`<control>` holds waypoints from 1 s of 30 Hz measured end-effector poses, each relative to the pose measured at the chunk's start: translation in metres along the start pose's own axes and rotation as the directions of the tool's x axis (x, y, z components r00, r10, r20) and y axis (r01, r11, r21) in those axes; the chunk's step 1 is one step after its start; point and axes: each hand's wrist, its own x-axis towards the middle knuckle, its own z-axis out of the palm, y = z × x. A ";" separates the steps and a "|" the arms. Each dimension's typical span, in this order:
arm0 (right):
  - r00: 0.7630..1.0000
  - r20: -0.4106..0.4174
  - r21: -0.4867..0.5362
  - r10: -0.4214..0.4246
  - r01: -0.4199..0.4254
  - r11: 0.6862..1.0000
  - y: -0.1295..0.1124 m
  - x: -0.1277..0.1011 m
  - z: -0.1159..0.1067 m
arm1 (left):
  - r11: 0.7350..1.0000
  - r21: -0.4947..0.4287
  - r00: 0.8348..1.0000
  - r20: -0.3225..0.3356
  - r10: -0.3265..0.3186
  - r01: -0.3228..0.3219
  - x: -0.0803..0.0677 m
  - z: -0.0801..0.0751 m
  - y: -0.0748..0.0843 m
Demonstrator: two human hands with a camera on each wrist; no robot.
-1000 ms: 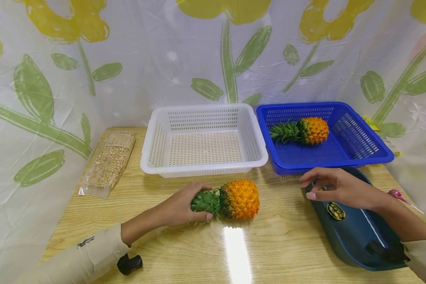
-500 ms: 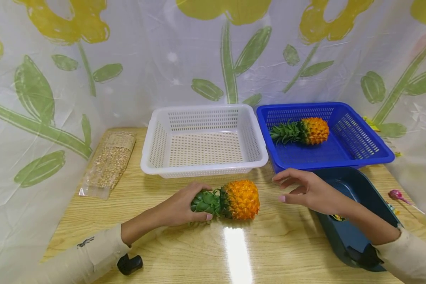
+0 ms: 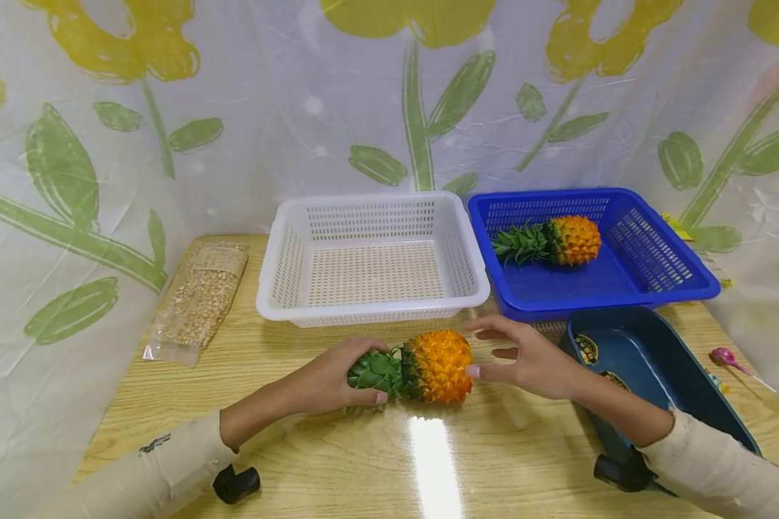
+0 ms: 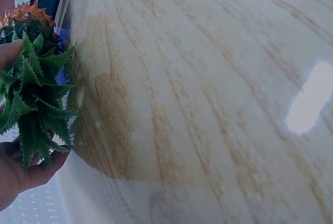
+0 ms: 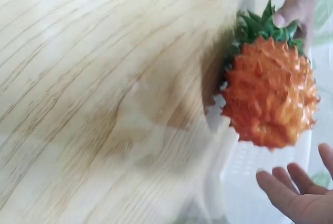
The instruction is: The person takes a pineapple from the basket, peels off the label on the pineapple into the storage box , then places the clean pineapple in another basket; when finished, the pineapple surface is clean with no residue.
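Note:
A toy-like pineapple (image 3: 438, 366) with an orange body lies on its side on the wooden table, its green leaves pointing left. My left hand (image 3: 327, 378) grips it by the leaves, thumb at the front and fingers behind. The left wrist view shows the jagged leaves (image 4: 39, 94) between that thumb and fingers. My right hand (image 3: 529, 360) hovers at the orange end with fingers spread and slightly bent. Seen from the right wrist, a gap separates the right hand (image 5: 304, 198) from the fruit's round base (image 5: 270, 99).
Behind the hands stands a white plastic basket (image 3: 373, 311). Beside it, a blue basket (image 3: 623, 297) holds a second pineapple (image 3: 574, 240). A dark teal basin (image 3: 662, 360) sits at the right under the right forearm, near a lollipop (image 3: 723, 355). A bag of grains (image 3: 204, 295) lies left.
My right hand has moved left, from over the teal basin to the pineapple's orange end. The left hand and the pineapple have stayed in place.

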 end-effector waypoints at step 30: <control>0.998 0.016 -0.127 -0.057 0.058 0.990 -0.011 0.034 0.039 | 1.000 0.026 1.000 0.000 0.013 -0.013 0.002 -0.001 -0.001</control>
